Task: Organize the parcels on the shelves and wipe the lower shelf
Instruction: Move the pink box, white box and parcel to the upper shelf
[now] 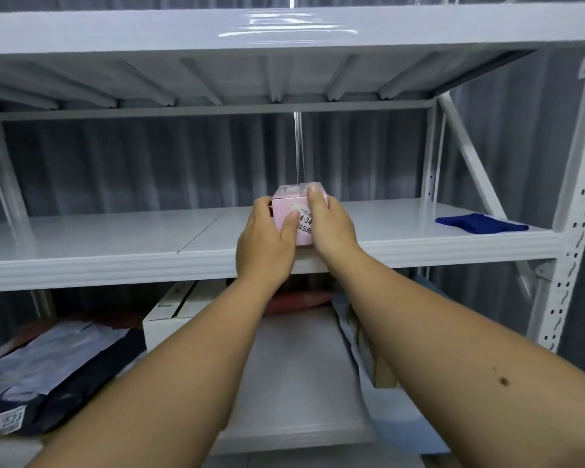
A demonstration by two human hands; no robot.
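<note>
Squarely between both hands, pink box (293, 214) on middle shelf (115, 238) — left hand (265, 244) and right hand (330, 224) fingers curled round its sides.

My two forearms are bare from the lower frame edge to the wrists, no sleeve showing on either; my left hand (265, 244) and right hand (331, 224) wear no glove, ring or watch; fingernails short and unpainted; a small dark mole (504, 381) marks my right forearm, a fainter speck just above it.
</note>
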